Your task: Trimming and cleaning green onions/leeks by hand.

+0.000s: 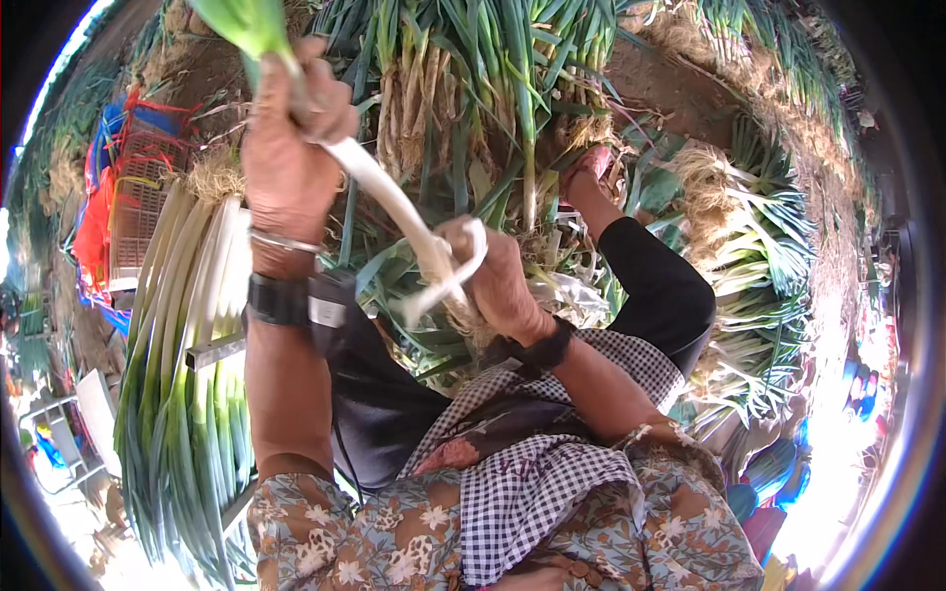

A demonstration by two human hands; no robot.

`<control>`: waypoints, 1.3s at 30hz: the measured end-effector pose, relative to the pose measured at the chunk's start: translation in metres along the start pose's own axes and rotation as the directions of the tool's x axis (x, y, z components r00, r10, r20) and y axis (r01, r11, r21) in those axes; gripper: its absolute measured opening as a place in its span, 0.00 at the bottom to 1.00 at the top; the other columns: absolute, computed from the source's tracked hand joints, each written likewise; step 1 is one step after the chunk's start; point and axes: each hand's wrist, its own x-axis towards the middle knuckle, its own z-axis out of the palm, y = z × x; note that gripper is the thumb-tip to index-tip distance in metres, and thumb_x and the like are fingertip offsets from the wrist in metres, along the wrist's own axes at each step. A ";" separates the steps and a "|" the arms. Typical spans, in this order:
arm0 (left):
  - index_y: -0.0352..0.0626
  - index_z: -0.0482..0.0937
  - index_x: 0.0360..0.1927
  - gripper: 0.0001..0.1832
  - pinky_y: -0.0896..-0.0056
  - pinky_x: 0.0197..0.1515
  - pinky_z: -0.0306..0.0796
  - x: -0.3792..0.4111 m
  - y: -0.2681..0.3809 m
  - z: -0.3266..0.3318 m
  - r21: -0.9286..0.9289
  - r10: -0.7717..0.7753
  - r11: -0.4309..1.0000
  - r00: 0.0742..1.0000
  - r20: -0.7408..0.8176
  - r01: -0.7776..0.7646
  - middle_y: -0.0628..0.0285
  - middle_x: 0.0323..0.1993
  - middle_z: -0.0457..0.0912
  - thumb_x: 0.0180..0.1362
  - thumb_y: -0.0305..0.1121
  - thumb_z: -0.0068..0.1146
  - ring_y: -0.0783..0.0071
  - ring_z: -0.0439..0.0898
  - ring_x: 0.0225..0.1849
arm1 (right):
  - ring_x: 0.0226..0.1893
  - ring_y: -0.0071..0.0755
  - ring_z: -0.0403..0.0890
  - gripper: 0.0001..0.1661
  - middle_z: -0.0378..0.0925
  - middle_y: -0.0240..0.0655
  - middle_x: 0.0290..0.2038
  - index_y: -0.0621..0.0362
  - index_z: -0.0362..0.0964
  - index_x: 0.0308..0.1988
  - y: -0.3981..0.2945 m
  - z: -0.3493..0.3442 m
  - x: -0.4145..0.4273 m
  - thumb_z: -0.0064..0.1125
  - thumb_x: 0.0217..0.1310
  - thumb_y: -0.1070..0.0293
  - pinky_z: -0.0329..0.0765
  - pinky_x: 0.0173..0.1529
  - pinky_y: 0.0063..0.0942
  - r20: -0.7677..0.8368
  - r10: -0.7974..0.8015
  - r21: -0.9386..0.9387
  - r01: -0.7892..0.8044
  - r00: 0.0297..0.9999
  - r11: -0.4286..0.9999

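My left hand [299,125], raised at the upper left, is closed around the upper part of a leek [380,192]. The leek slants down to the right, its green leaves running out past the top edge and its white shank toward my right hand [502,277]. That hand grips the leek near its root end, with a loose white strip of outer layer [473,255] curling by the fingers. Motion blurs the root end and the strip. A checked apron [543,487] covers my lap below.
Left of my forearm, trimmed-looking leeks [181,295] lie together by a square metal bar [214,352]. Behind them stands a plastic crate [144,199] with red netting. Unpeeled leeks [436,96] stand ahead; more bundles [754,295] lie right. Leaf scraps [414,295] cover the ground between my legs.
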 end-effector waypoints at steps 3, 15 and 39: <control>0.33 0.72 0.50 0.22 0.81 0.21 0.53 0.006 0.029 -0.015 -0.126 0.000 0.992 1.000 0.006 0.000 0.70 0.22 0.64 0.69 0.46 0.45 0.85 0.55 0.18 | 0.27 0.29 0.79 0.15 0.78 0.37 0.27 0.61 0.69 0.40 0.008 -0.003 -0.024 0.54 0.51 0.85 0.74 0.35 0.21 0.153 -0.103 -0.274 0.142 0.983 0.951; 0.36 0.75 0.41 0.16 0.78 0.19 0.52 -0.010 0.086 -0.099 0.382 0.286 0.923 0.739 -0.610 -0.041 0.68 0.19 0.65 0.67 0.41 0.50 0.82 0.58 0.17 | 0.24 0.45 0.81 0.09 0.76 0.43 0.23 0.61 0.71 0.36 0.028 -0.068 -0.108 0.54 0.49 0.78 0.76 0.28 0.36 0.292 0.087 -0.872 0.228 0.953 0.433; 0.36 0.74 0.41 0.13 0.77 0.21 0.58 -0.020 0.088 -0.102 0.461 0.413 0.885 0.578 -0.704 -0.071 0.67 0.23 0.67 0.68 0.38 0.48 0.77 0.62 0.19 | 0.32 0.48 0.80 0.15 0.78 0.45 0.32 0.60 0.66 0.46 0.105 -0.041 -0.035 0.50 0.56 0.74 0.74 0.36 0.49 0.494 0.023 -0.831 0.464 0.869 0.306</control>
